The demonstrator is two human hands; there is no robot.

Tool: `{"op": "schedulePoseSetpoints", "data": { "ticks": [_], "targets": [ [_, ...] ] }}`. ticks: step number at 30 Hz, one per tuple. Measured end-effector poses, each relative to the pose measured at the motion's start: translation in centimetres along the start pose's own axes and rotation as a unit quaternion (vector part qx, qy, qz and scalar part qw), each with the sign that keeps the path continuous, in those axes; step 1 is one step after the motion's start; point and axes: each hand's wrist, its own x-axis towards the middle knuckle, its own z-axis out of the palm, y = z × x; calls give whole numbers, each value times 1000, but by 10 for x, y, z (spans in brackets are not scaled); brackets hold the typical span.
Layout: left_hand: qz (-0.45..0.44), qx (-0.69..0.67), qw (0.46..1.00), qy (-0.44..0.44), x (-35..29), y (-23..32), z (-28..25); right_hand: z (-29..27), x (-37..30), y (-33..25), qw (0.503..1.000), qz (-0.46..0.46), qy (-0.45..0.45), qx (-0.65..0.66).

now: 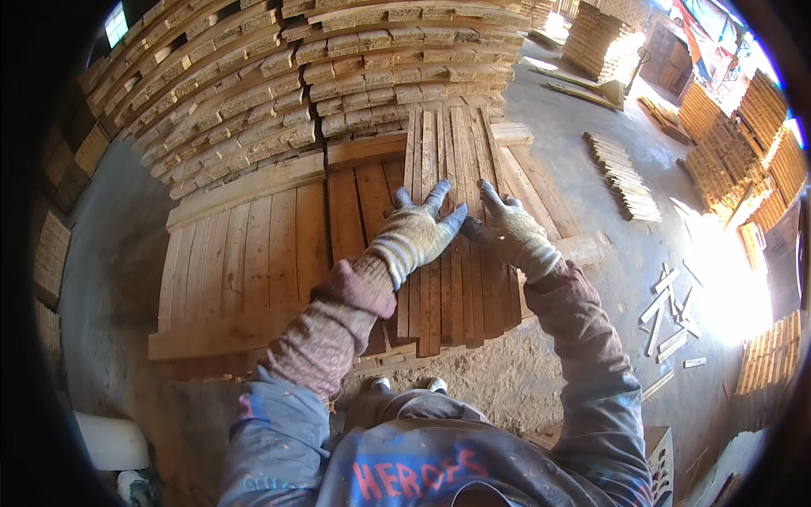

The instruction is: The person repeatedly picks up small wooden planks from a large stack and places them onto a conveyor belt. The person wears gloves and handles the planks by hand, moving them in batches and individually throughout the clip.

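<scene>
Both hands wear cream knit work gloves with grey-blue fingertips. My left hand [422, 228] lies with its fingers spread on a bundle of long, narrow wooden strips [456, 300]. To its right, my right hand [511, 228] rests on the same strips, fingers stretched out, the thumbs of both hands close together. The strips run side by side away from me, and their near ends are uneven. Beneath them is a low platform of brown boards [367, 198]. Neither hand is wrapped around a strip.
A wooden panel of planks [245, 253] lies left of the strips. Tall stacks of boards [405, 59] rise behind. Sawdust [507, 380] covers the floor near my feet. On the right are a row of short slats [621, 177] and scattered offcuts [672, 308].
</scene>
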Motion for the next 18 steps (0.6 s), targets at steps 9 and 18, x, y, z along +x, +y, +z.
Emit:
{"op": "schedulePoseSetpoints", "data": {
  "ticks": [9,18],
  "targets": [
    [170,125,976,-62,-100,-192,-81,-23,-13,22,980,-136,146,-16],
    [64,192,967,-153,-197,-371,-115,27,52,-210,907,-406,11,-115]
  ]
}}
